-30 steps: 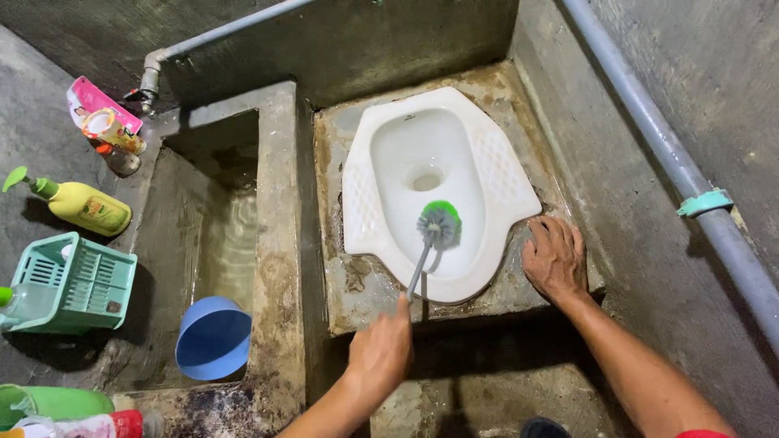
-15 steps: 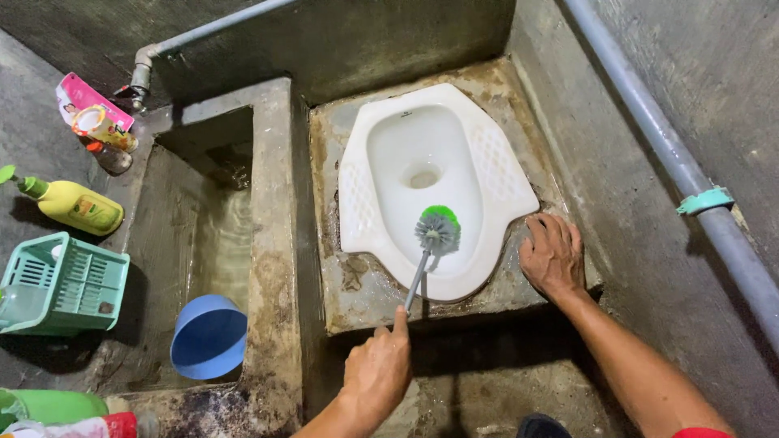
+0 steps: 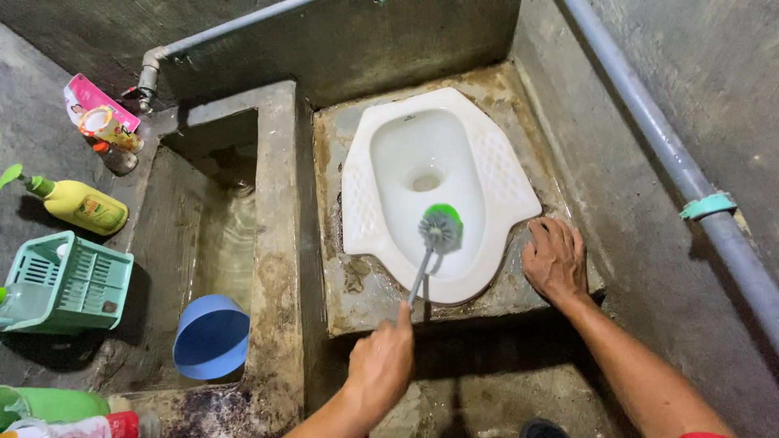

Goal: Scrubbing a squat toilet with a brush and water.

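- Left hand (image 3: 380,367): closed around the lower end of the brush handle (image 3: 419,277), index finger laid along the shaft.
- Brush handle: grey, runs up and slightly right from the grip, over the front rim of the toilet pan (image 3: 365,203).
- Brush head (image 3: 441,226): grey bristles with a green cap, at the far end of the handle, inside the white bowl, on the near slope below the drain hole (image 3: 427,181).
- Right hand (image 3: 555,261): open, palm down, fingers spread flat on the concrete platform (image 3: 361,292), just right of the pan's near right corner; it holds nothing.
- Left of the grip: a concrete water trough (image 3: 227,235) with water in it, and a blue dipper (image 3: 213,336) at its near end.
- Further left: a green plastic basket (image 3: 69,282), a yellow pump bottle (image 3: 79,206) and other bottles on the ledge.
- Beyond the trough: a grey pipe with a tap (image 3: 148,81).
- Right of the grip: a grey wall pipe (image 3: 649,122) held by a teal clamp (image 3: 707,204).
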